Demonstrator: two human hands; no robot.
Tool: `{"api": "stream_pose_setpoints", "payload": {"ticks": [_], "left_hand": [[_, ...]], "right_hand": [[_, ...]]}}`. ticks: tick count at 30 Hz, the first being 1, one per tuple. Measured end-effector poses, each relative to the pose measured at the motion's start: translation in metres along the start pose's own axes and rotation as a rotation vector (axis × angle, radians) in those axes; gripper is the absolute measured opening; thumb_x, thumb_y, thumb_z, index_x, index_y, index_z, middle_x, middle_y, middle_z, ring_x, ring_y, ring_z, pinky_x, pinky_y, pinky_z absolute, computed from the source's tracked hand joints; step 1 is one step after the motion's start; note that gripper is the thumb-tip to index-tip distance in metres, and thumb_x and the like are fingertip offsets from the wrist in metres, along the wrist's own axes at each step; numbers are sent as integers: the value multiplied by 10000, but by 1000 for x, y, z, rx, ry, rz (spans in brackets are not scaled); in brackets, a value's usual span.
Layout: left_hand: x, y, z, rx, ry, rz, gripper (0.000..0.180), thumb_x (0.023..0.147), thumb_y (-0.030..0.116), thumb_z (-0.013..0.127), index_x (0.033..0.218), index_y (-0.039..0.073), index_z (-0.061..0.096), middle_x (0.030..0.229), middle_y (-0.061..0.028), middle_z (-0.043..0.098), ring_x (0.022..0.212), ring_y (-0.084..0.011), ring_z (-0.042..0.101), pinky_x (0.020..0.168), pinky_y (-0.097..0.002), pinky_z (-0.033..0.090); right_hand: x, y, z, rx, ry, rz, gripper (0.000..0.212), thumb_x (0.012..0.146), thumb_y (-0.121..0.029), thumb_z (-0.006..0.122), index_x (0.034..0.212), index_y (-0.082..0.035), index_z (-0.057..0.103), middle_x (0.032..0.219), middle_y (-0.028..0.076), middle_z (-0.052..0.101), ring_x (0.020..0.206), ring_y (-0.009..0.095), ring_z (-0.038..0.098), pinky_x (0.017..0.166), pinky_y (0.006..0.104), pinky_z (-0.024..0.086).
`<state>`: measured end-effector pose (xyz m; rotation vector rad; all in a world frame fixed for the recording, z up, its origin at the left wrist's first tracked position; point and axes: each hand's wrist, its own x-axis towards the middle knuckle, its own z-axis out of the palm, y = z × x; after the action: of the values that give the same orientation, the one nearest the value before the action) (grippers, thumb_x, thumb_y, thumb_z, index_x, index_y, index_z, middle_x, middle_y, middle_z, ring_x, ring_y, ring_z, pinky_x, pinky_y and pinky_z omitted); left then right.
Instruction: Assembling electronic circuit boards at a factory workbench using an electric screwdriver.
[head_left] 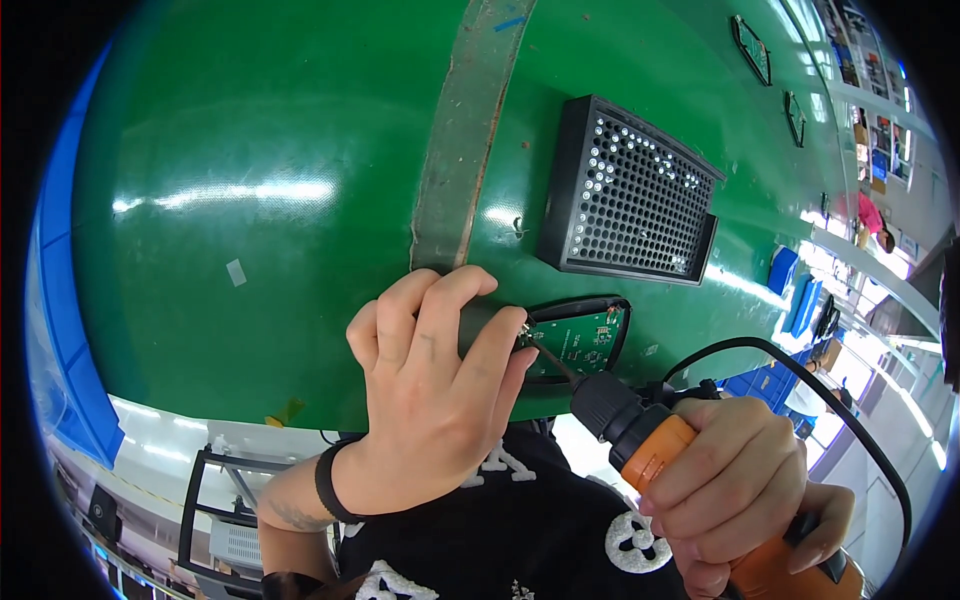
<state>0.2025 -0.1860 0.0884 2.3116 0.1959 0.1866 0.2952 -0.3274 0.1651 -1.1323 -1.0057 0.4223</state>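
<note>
In my right hand (735, 475) is a corded orange and black electric screwdriver (655, 445), with the fingers wrapped round its body. Its thin bit slants up and left to the edge of a green circuit board (585, 340), which sits in a black rounded housing. My left hand (425, 385) is curled over the left part of that housing and hides it. The left thumb and index fingertip come close together at the bit's tip, by a small shiny metal part. Whether they pinch a screw there, I cannot tell.
Beyond the board on the green mat (270, 290) stands a black tray (562, 190) of round holes, some holding screws. A worn, clear strip (460, 140) runs across the mat. Two more circuit boards lie far right. The screwdriver's black cable (850, 400) arcs on the right.
</note>
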Motion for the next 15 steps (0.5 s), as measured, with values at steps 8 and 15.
{"api": "stream_pose_setpoints", "payload": {"ticks": [8,15], "left_hand": [[-1,0,1,-24,1,-20,369,558,70,748,903,94,621,1081,-70,493,982,-292,445,818,-388,285],[-2,-3,2,-1,21,15,331,584,105,720,894,71,612,1099,-75,486,999,-280,440,805,-408,291]], "right_hand": [[-1,0,5,-11,15,12,445,827,-43,589,1173,-146,329,693,58,551,458,171,528,416,324,485],[26,3,2,15,-193,163,441,815,-33,594,1148,-173,342,697,67,558,459,199,521,406,349,460]]}}
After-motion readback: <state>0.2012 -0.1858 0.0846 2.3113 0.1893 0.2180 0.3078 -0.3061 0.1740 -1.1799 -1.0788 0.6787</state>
